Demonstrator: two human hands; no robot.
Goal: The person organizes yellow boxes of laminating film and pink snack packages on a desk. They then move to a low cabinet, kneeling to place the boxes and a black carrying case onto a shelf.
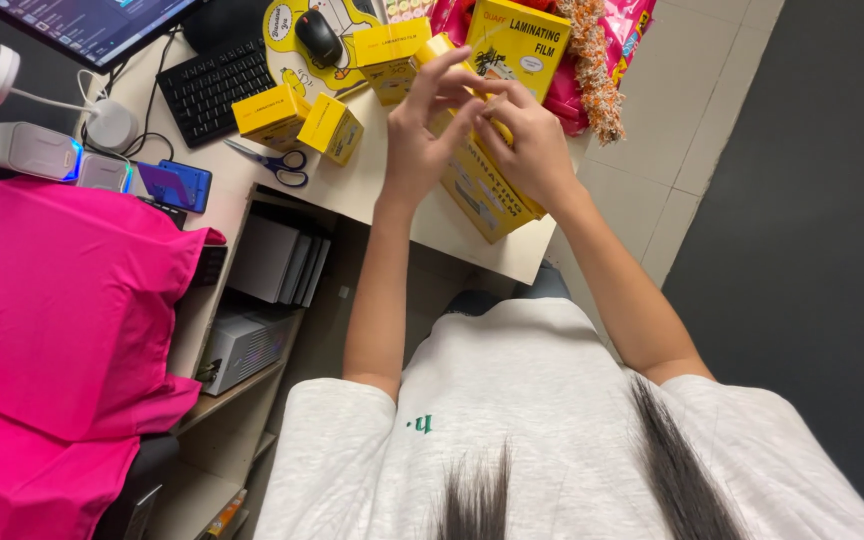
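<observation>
Your left hand [420,135] and right hand [527,140] meet at upper centre of the frame, fingers pinched together around a small yellow cardboard box [439,47], raised off the desk so both can work it. Below them lies a flat yellow film pack [482,195]. Blue-handled scissors [277,162] and two more yellow boxes [297,120] sit left, well apart.

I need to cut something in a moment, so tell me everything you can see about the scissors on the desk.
The scissors lie flat on the pale desk, near its front edge. They have blue looped handles and slim metal blades that look closed. The blades point toward the black keyboard, the handles toward the front edge. They sit just in front of two small yellow boxes, apparently not touching them. Neither the left hand nor the right hand touches them.
</observation>
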